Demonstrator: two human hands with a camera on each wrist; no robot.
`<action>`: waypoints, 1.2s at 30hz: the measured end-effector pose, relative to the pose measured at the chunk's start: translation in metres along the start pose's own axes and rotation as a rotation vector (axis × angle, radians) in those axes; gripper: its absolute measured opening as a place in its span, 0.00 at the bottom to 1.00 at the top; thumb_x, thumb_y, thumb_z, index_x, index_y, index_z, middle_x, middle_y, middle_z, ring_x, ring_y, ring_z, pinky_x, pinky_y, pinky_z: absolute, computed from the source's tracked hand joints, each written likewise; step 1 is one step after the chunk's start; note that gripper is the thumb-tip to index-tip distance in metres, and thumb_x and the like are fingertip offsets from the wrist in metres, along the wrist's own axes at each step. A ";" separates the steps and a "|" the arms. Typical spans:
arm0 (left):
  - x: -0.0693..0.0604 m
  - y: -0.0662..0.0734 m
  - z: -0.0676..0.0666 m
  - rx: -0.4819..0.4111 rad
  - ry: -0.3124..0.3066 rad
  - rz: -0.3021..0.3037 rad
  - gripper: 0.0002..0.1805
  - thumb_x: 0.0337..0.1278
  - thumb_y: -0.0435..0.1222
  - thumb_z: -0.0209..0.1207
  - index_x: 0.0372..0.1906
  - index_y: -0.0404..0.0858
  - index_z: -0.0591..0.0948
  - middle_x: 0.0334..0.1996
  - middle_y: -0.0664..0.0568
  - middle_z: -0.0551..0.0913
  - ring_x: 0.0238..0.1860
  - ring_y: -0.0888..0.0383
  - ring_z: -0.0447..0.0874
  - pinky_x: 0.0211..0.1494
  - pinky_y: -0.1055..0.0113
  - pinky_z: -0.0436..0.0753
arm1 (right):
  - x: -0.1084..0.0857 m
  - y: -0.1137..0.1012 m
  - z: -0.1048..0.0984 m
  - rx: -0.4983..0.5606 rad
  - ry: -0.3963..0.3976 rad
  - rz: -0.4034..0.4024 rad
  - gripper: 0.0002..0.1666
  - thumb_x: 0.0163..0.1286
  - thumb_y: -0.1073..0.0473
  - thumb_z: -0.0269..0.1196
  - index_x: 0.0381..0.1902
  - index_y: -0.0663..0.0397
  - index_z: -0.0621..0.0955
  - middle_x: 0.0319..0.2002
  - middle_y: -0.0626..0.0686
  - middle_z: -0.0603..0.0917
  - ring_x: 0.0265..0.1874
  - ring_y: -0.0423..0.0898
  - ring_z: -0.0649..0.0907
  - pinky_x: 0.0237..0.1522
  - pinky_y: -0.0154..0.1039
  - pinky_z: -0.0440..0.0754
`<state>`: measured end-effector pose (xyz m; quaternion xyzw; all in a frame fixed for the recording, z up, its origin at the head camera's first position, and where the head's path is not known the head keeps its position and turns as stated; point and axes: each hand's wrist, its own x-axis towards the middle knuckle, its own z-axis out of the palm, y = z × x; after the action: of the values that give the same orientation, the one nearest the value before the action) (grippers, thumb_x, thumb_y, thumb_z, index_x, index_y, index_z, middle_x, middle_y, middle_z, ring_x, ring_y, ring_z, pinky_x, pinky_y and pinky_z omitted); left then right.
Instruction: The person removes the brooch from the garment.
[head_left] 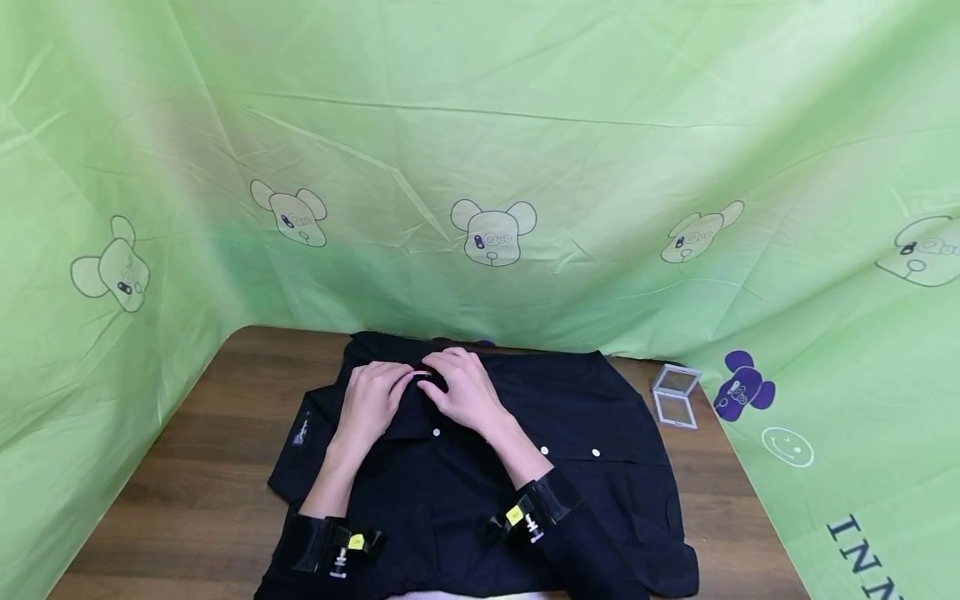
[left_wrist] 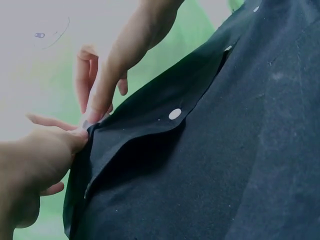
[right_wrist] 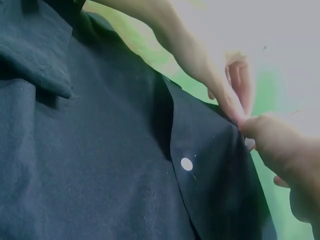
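A black button-up shirt (head_left: 570, 392) is spread out on the wooden table, with white buttons (head_left: 437, 432) along its front. Near its far left part, my left hand (head_left: 371, 400) and right hand (head_left: 467, 392) meet at the fabric. In the left wrist view, the left thumb and finger (left_wrist: 75, 137) pinch the placket edge, which is lifted from the cloth below. From above, the right fingers (left_wrist: 97, 107) pinch the same spot. Something small and pale shows between the fingertips; a button there is mostly hidden. Another white button (right_wrist: 186, 164) sits further along the placket.
A small clear hinged frame (head_left: 675, 408) stands at the table's right edge. Green printed cloth (head_left: 390, 275) hangs behind and on both sides. Bare wooden tabletop (head_left: 195, 492) shows left of the shirt. Each forearm wears a black wrist mount (head_left: 318, 546).
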<state>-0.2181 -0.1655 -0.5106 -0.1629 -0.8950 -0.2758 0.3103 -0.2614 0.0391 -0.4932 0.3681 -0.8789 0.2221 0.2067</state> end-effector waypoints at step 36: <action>0.002 0.006 -0.003 0.097 0.030 0.075 0.05 0.76 0.35 0.71 0.47 0.38 0.95 0.45 0.47 0.98 0.50 0.44 0.94 0.59 0.42 0.85 | 0.006 -0.006 0.009 -0.126 0.159 -0.133 0.04 0.75 0.62 0.75 0.41 0.47 0.94 0.39 0.45 0.97 0.46 0.46 0.91 0.52 0.43 0.84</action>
<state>-0.2152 -0.1627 -0.5052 -0.1770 -0.8957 -0.2229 0.3415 -0.2629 0.0270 -0.4958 0.3932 -0.8456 0.1809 0.3126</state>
